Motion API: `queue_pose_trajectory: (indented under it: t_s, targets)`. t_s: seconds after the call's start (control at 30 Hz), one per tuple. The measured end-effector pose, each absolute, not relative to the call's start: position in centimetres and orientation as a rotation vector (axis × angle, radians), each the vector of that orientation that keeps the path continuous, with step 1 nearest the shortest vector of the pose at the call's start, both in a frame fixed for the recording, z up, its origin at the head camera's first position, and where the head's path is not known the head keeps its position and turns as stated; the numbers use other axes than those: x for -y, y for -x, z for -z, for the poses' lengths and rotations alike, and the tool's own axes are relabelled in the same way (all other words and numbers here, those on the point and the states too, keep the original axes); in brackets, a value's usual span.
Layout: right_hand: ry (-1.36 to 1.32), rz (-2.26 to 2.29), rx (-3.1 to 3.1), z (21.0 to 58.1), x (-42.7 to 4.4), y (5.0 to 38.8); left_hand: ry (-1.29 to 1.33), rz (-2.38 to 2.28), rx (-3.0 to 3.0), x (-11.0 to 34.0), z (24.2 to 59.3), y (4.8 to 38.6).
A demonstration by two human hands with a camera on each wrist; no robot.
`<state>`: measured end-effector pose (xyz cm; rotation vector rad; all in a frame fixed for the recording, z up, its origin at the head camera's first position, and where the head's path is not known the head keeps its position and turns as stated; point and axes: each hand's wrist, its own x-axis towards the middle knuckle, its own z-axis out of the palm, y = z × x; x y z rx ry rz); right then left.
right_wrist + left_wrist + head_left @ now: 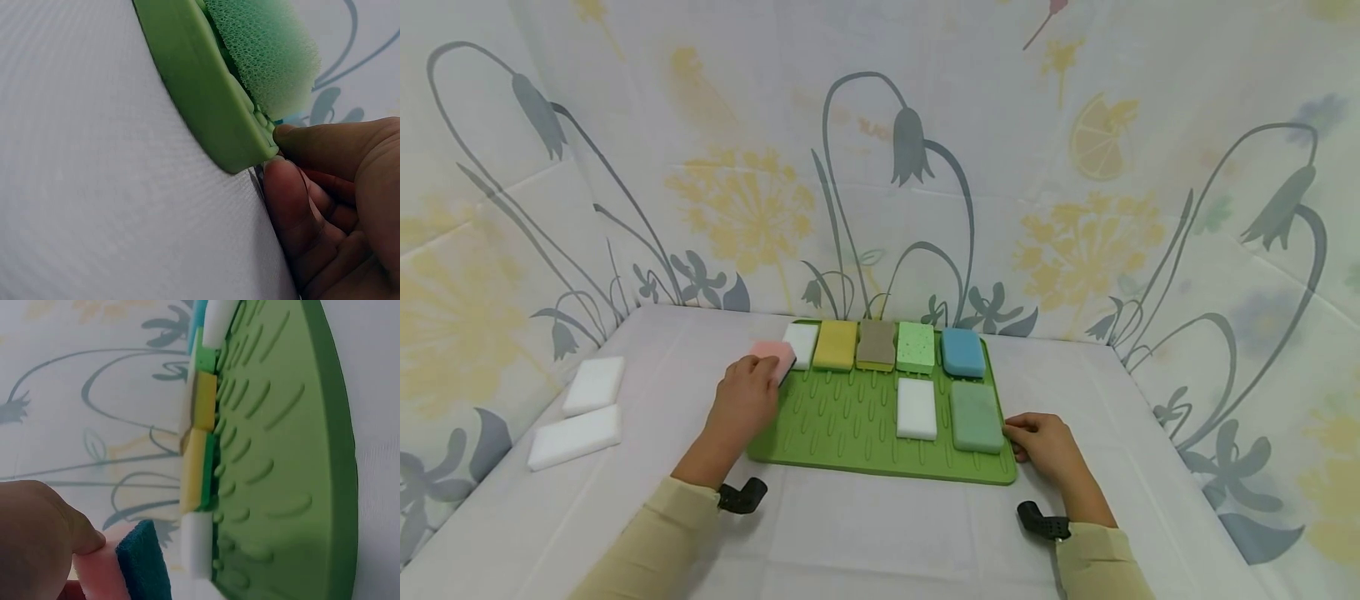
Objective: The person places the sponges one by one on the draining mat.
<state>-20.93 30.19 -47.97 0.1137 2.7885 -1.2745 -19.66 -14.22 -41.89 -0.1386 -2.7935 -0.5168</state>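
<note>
My left hand (741, 408) grips a pink sponge (777, 351) above the left back corner of a ribbed green drying mat (842, 429). The sponge's dark blue scouring side (145, 565) faces the mat in the left wrist view. My right hand (1051, 447) pinches the mat's right edge between thumb and fingers, beside a green open-pored sponge (269, 56). Along the back of the mat stand a white sponge (801, 344), a yellow one (835, 344), a brown-topped one (876, 343), a speckled light green one (915, 347) and a blue one (963, 352).
Another white sponge (917, 409) lies on the mat's front half, left of the green one. Two white blocks (593, 386) rest on the white-covered table (865, 533) at far left. A flower-printed cloth (880, 167) hangs behind the table.
</note>
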Motion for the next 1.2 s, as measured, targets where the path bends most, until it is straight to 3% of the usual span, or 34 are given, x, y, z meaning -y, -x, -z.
queue_pose_trajectory:
  t_s: [1.2]
  targets:
    - [-0.137, 1.289, -2.774, 47.8, -30.0, 20.8, 0.333, 0.642, 2.707, 7.0, 43.2, 19.7]
